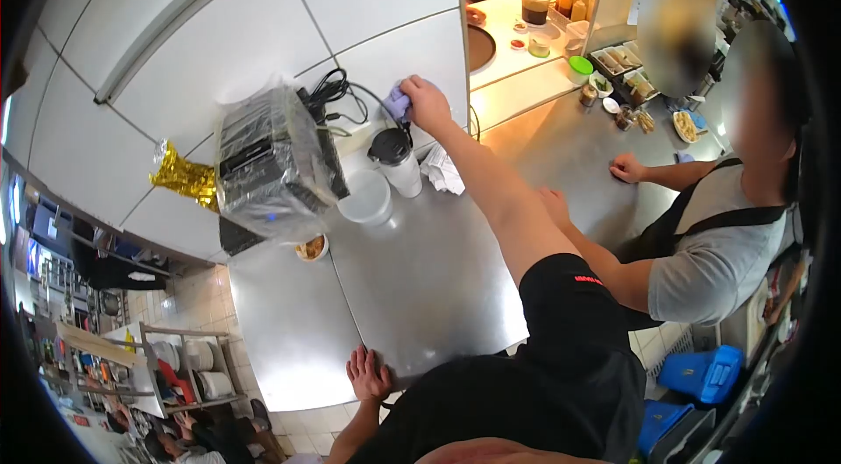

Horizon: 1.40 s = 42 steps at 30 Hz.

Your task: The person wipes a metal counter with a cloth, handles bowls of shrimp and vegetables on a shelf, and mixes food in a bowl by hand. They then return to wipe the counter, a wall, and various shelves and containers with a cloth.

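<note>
My right hand (427, 103) is stretched far across the steel counter (420, 280) and is shut on a purple cloth (398, 101), which it presses against the white wall panel (412, 52). Just below that hand stands a white cup with a black lid (394, 155), and beside the cup sits a round white tub (366, 198). My left hand (368, 373) lies flat on the counter's near edge with its fingers spread and nothing in it.
A black appliance wrapped in plastic (273, 162) stands left of the cup, with cables (333, 92) behind it. Crumpled white paper (442, 170) and a small bowl of food (311, 247) lie nearby. A co-worker in an apron (710, 245) leans on the counter at right.
</note>
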Motion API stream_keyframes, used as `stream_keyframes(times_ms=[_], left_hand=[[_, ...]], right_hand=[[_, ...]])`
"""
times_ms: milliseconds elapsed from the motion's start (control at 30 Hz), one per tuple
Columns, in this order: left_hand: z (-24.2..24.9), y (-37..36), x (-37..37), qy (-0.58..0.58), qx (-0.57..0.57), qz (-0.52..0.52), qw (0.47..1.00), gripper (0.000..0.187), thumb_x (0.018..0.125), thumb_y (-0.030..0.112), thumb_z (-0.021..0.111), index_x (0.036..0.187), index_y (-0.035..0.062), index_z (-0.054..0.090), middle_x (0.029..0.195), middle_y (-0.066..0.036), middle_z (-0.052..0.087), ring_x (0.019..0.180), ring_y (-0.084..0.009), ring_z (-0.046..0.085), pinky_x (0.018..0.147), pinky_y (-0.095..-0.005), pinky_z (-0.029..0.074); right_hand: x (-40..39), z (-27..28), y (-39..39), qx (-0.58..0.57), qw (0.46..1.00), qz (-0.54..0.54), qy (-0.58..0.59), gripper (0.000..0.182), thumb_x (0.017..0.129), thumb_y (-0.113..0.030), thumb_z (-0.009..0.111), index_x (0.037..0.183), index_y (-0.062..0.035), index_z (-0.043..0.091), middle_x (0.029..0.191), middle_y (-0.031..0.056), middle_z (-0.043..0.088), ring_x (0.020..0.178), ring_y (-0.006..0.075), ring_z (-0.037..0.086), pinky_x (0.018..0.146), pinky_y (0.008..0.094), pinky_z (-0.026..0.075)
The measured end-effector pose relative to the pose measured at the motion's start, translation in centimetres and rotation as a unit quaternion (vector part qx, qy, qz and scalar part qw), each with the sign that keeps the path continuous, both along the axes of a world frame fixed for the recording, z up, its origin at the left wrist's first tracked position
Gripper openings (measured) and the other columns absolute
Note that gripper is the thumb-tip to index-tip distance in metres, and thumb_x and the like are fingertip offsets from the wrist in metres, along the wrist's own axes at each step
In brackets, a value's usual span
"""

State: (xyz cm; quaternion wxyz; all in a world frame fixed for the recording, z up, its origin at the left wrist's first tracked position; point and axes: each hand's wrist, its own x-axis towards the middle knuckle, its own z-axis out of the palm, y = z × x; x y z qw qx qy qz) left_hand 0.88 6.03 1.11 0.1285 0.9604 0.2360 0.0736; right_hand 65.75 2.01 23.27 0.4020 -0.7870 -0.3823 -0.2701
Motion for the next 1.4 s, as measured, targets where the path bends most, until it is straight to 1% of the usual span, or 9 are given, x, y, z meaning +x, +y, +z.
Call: stream_keyframes(times_ms=[167,500,667,767,833,900,1067,1333,1400], left_hand=[[1.0,-0.5,0.4,0.017,-0.005,-0.002,1.0,0.061,0.086,0.035,0.058,0.139,0.0073,0.047,0.154,-0.019,0.037,0.143,-0.0408,0.031,0.117,-0.0576,0.019],[0.3,-0.6,0.0,-0.001,0.002,0.001,1.0,0.06,0.086,0.038,0.056,0.137,0.006,0.049,0.153,-0.019,0.039,0.143,-0.0393,0.032,0.117,-0.0574,0.019],[0.1,-0.5,0.1,-0.007,0.012,-0.004,1.0,0.059,0.085,0.035,0.057,0.135,0.0047,0.051,0.153,-0.019,0.039,0.143,-0.0395,0.032,0.117,-0.0568,0.019],[0.7,-0.7,0.2,-0.006,0.004,-0.003,1.0,0.058,0.084,0.033,0.058,0.134,0.0044,0.051,0.152,-0.02,0.04,0.143,-0.0397,0.032,0.117,-0.0566,0.019],[0.6,-0.6,0.3,-0.006,0.006,-0.007,1.0,0.058,0.084,0.033,0.058,0.134,0.0038,0.051,0.152,-0.021,0.04,0.142,-0.0405,0.033,0.117,-0.0568,0.02],[0.4,-0.5,0.3,-0.011,0.009,-0.009,1.0,0.059,0.084,0.032,0.058,0.134,0.0032,0.051,0.151,-0.022,0.04,0.142,-0.0414,0.033,0.116,-0.0572,0.02],[0.1,-0.5,0.3,-0.022,0.016,-0.018,0.999,0.059,0.084,0.032,0.058,0.134,0.0017,0.051,0.15,-0.023,0.041,0.14,-0.0433,0.034,0.116,-0.0582,0.02],[-0.3,-0.3,0.1,-0.031,0.025,-0.026,0.999,0.06,0.084,0.033,0.058,0.135,0.0025,0.05,0.15,-0.023,0.041,0.141,-0.0434,0.033,0.116,-0.058,0.02],[-0.3,-0.4,0.0,-0.036,0.023,-0.028,0.999,0.06,0.085,0.034,0.058,0.135,0.0028,0.05,0.15,-0.022,0.041,0.141,-0.0433,0.033,0.116,-0.0578,0.021]], right_hand=[[0.3,1.3,-1.2,-0.047,0.998,-0.004,0.032,0.025,0.073,-0.002,0.062,0.096,-0.0128,0.061,0.094,0.0104,0.061,0.09,0.0353,0.064,0.074,0.0464,0.053],[4.7,1.6,-5.1,0.191,0.957,-0.136,0.172,0.026,0.074,-0.006,0.066,0.099,-0.0065,0.058,0.1,0.0181,0.06,0.096,0.0393,0.06,0.082,0.0456,0.049],[5.7,13.4,-2.8,0.375,0.912,-0.134,0.094,0.024,0.079,-0.009,0.066,0.1,0.0005,0.057,0.103,0.0216,0.059,0.099,0.0391,0.057,0.088,0.0437,0.047],[6.2,22.0,-1.7,0.391,0.914,-0.105,-0.038,0.025,0.081,-0.008,0.063,0.105,-0.0029,0.058,0.103,0.0192,0.056,0.1,0.0382,0.055,0.087,0.044,0.047],[4.1,27.8,-2.0,0.391,0.913,-0.069,-0.093,0.033,0.074,-0.003,0.062,0.107,-0.0043,0.058,0.103,0.019,0.054,0.099,0.0388,0.055,0.086,0.0447,0.047],[4.5,30.8,-0.8,0.315,0.931,-0.067,-0.173,0.036,0.071,-0.004,0.063,0.107,-0.0051,0.057,0.104,0.0187,0.052,0.099,0.0384,0.053,0.085,0.0457,0.046],[5.1,27.2,0.5,0.245,0.948,-0.09,-0.182,0.039,0.067,-0.009,0.068,0.103,-0.0063,0.055,0.103,0.0176,0.048,0.101,0.0376,0.048,0.085,0.0464,0.045],[4.7,7.5,-1.5,0.153,0.98,-0.116,-0.055,0.043,0.067,-0.011,0.07,0.107,-0.0062,0.055,0.107,0.0193,0.047,0.107,0.0403,0.048,0.091,0.0492,0.044],[4.2,5.7,-2.0,0.149,0.981,-0.124,-0.01,0.043,0.069,-0.008,0.067,0.108,-0.0041,0.051,0.107,0.0213,0.046,0.105,0.0425,0.046,0.09,0.0506,0.042]])
